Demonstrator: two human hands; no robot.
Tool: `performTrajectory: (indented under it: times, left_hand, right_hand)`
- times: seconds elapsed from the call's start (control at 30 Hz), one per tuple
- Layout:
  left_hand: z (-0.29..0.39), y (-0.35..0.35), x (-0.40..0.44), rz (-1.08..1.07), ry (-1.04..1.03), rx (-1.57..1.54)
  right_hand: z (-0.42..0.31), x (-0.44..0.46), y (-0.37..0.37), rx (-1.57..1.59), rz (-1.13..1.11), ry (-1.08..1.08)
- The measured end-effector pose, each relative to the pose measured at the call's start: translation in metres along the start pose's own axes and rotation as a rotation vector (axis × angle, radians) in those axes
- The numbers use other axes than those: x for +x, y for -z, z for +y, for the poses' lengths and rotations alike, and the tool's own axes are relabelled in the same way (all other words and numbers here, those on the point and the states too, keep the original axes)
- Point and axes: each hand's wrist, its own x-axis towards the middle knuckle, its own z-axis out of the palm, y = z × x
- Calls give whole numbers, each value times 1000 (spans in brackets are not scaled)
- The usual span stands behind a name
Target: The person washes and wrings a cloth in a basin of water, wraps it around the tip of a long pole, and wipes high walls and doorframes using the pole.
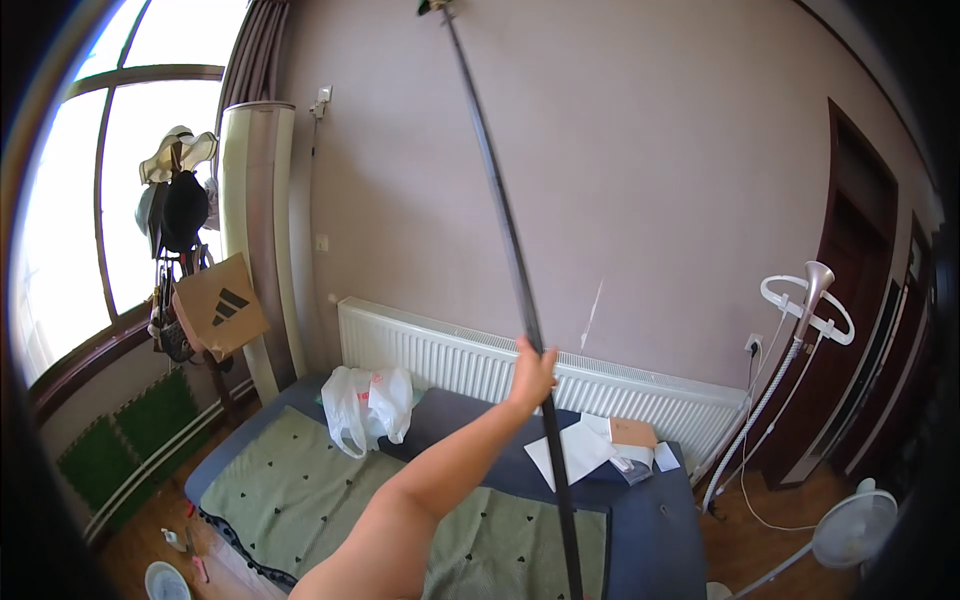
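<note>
My left hand [534, 373] is wrapped around a long black pole [505, 215], with the arm stretched forward over the bed. The pole runs from the bottom edge up and slightly left to the wall's upper part. At its far end is a small dark green and tan piece [434, 6], cut off by the top of the view, so its kind does not show. My right hand is out of view. Below the pole lies a dark blue bed [655, 535] with a green mat [290, 480] patterned with small dark hearts.
A white radiator [440, 345] runs along the wall behind the bed. On the bed lie a white plastic bag [370, 405] and papers [575, 455]. Left stands a rack with hats [183, 210] and a cardboard box [222, 305]; right, a garment steamer [810, 310] and a fan [855, 525].
</note>
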Motion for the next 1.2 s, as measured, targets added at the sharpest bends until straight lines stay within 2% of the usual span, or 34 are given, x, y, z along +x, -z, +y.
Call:
performTrajectory:
  times: [0.1, 0.2, 0.3, 0.37, 0.53, 0.67, 0.73, 0.93, 1.03, 1.13, 1.2]
  left_hand:
    - [13, -55, -33, -147, 29, -80]
    - [31, -105, -55, -287, 123, -150]
    - [38, -153, -62, -207, 59, -168]
    - [45, -174, -74, -95, 47, -112]
    - [41, -204, -112, -49, 112, -105]
    - [8, -213, -131, 28, 101, -74]
    - [-7, -212, -140, 64, 172, -16]
    - [-44, -184, -160, 173, 256, 15]
    - [-85, -173, -156, 228, 279, 22]
    - [-103, -163, -159, 261, 374, 30]
    - [-108, -157, -156, 298, 396, 7]
  right_hand:
    - [36, -11, 37, -83, -23, 10]
    - [71, -17, 81, -95, -25, -112]
    - [173, 14, 99, -231, 66, -139]
    - [172, -4, 143, -252, 26, -145]
    - [158, -26, 229, -304, -43, -122]
    - [163, -29, 260, -325, -71, -113]
    - [167, -28, 271, -334, -86, -115]
    - [159, -19, 288, -371, -118, -118]
    - [162, -3, 303, -388, -183, -73]
    - [164, 9, 315, -461, -105, -32]
    - [137, 8, 325, -498, -114, -21]
